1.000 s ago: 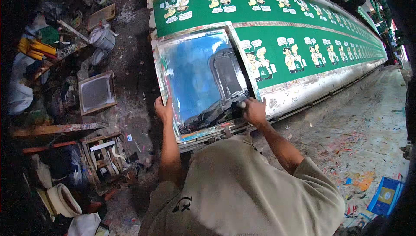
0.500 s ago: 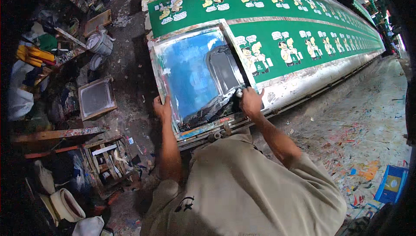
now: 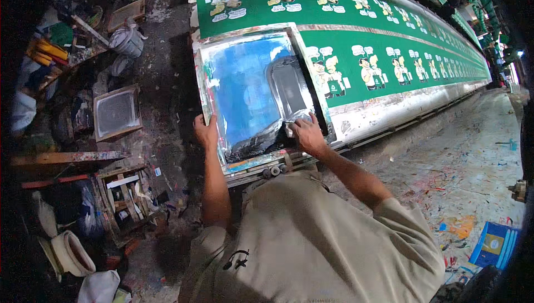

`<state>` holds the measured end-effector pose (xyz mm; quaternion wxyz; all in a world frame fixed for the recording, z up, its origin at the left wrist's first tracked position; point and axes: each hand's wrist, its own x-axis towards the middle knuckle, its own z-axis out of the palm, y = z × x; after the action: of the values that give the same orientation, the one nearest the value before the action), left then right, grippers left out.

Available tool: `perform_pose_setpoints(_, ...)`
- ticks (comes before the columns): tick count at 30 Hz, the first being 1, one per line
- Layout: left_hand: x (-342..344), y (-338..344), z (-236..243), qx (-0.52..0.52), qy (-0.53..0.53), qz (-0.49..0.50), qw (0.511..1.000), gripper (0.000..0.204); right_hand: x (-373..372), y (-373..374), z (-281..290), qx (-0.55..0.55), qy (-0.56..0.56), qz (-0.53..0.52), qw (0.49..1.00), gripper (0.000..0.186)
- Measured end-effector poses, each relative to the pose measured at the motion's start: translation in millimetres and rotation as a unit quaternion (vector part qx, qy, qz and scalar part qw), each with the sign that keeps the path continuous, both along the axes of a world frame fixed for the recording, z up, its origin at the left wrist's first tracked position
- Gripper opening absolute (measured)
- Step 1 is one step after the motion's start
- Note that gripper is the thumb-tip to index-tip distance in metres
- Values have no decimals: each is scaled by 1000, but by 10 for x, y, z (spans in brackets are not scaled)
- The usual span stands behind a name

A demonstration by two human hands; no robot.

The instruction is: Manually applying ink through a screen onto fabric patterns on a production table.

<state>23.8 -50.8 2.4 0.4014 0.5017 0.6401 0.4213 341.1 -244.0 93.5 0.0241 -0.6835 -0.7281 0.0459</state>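
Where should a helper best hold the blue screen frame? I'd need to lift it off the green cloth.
Probably by the two long side rails of the blue screen frame, from the near end, as the left hand grips the left rail: the mesh middle is inked.

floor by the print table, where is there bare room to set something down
Bare paint-spattered floor on the right, between the table edge and the blue box. The left is crowded: small frame, wooden crate, bucket. Both hands occupy the screen.
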Motion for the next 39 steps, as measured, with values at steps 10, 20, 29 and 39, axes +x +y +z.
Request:
perform_pose_setpoints(10,3,-6,-90,3,42,-5,999,45,922,-32,105,-76,-65,10,995,46)
perform_pose_setpoints(20,-3,-7,-103,-6,10,-20,1000,38,438,-297,202,-45,-57,-142,987,23)
perform_pose_setpoints(29,-172,21,-329,17,42,17,999,41,212,-125,235,-49,29,26,998,28)
perform_pose_setpoints(39,-15,-4,-92,13,-31,0,999,40,-312,38,136,-22,94,65,993,30)
